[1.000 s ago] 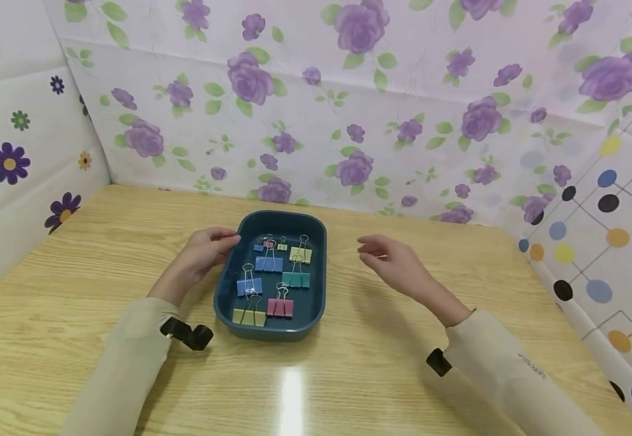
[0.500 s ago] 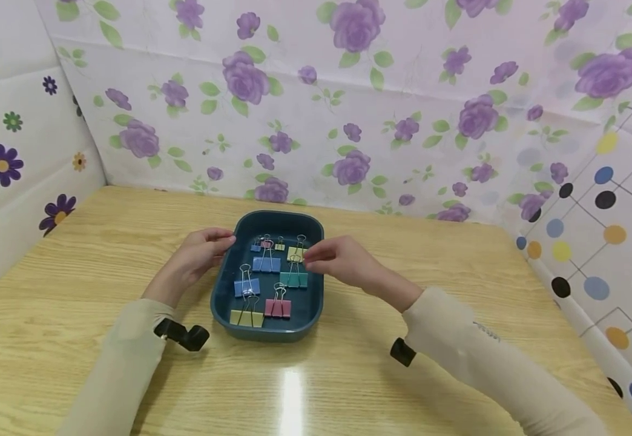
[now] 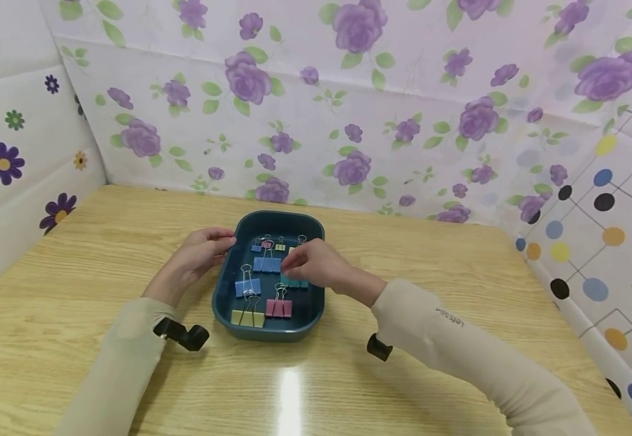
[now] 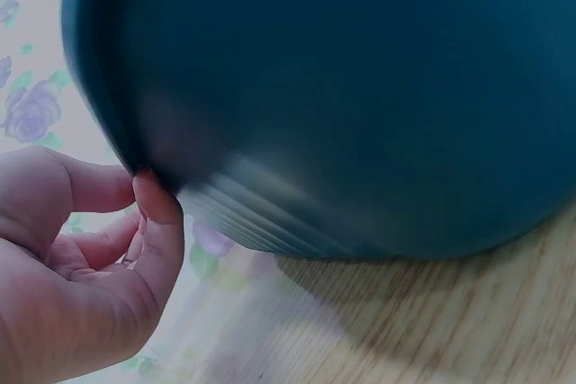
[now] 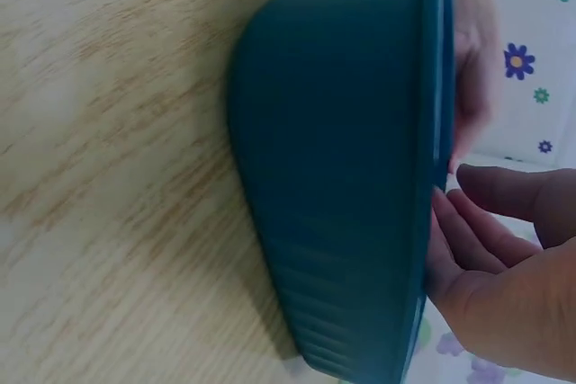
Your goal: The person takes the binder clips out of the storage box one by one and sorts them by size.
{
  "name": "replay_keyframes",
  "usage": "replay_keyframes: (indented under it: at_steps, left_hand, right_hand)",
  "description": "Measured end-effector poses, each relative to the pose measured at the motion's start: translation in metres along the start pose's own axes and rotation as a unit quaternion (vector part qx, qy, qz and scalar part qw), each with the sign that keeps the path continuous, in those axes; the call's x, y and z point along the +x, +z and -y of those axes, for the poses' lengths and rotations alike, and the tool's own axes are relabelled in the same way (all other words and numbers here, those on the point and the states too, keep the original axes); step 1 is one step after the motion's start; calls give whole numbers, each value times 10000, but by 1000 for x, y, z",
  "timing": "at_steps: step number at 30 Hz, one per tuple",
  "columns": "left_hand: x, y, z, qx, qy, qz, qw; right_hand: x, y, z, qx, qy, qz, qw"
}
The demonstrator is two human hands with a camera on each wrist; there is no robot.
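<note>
Tray, head view: I have the tray just left of centre in the frame, on the table, clips lying inside it.
Clips, head view: two blue ones, the larger blue clip near mid-tray; a teal clip right of it; a pink clip and yellow clip lower down; three tiny clips at the top.
Left hand, head view: the left hand is at the tray's left side.
Right hand, head view: the right hand reaches over the right rim, fingertips by the larger blue and teal clips; contact I cannot tell.
Rim, left wrist view: thumb and finger pinch the rim, left of the frame.
Fingers, right wrist view: at the right edge, thumb and fingers stand apart, nothing visible between them; the rim hides some fingertips.
Reach: I judge the step in hand to be reaching among the clips while the left hand steadies the tray; the next move would call for lining the fingertips up with one clip without nudging its neighbours.
Change: half a second ago the right hand was further right, by the upper yellow clip, which it now mostly covers; left hand, tray and visible clips look unmoved.
</note>
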State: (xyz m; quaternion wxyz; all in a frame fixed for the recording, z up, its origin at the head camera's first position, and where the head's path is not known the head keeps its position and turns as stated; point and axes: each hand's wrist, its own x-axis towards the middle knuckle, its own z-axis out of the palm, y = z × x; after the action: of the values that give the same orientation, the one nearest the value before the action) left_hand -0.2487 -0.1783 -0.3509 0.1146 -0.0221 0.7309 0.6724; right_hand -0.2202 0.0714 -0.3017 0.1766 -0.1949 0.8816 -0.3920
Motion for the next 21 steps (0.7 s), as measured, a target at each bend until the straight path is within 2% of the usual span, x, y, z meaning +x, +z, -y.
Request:
replay_keyframes:
  at_steps: [7, 12, 18, 21]
  left_hand:
    - [-1, -1, -1, -43, -11, -10, 10000]
    - [-1, -1, 0, -50, -28, -72, 10000]
    - [0, 1, 1, 19, -9, -60, 10000]
    - [-1, 1, 1, 42, -22, -84, 10000]
  right_hand:
    - [6, 9, 1, 46, 220, 27, 9997]
    - [10, 14, 4, 2, 299, 212, 9993]
    - [11, 15, 3, -362, 171, 391, 9984]
    - [13, 16, 3, -221, 126, 564, 9981]
